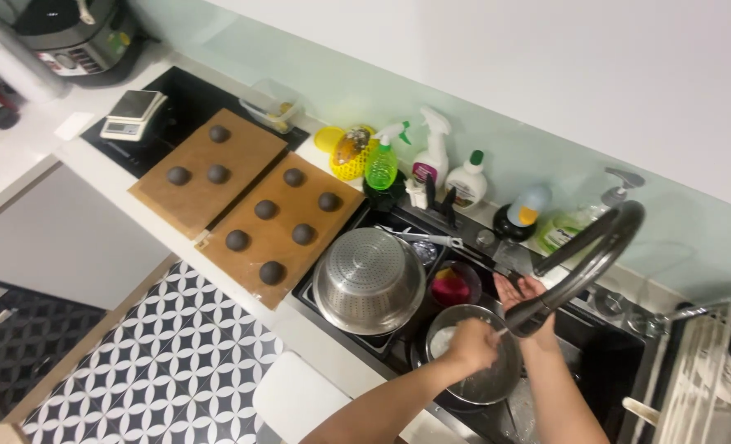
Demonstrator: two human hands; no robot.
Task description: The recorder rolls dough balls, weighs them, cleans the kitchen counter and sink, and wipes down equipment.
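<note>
Head view: two hands work over the sink (398,349); the left hand (471,345) is curled inside a steel bowl (497,382), and whether it grips anything there I cannot tell; the bowl sits in the sink, under the tap head, with something white at its left inner wall. The right hand (523,289) is open, palm up, fingers spread, holding nothing, just behind the head of the black tap (587,255), which arches over from the right.

One steel colander (370,279) lies upside down at the sink's left end; beside it one dark bowl (454,284) holds something pink and yellow.

Two wooden boards lie on the counter: the far board (205,177) carries three dark balls; the near board (279,226) carries six; nine in all, each apart from the others.

Along the wall stand one green bottle (380,164), one white spray bottle (433,152), one white bottle with a green cap (467,181); one yellow basket (351,152) holds a brownish thing. One scale (132,113) sits at the far left; a white rack (703,378) stands at the right.
</note>
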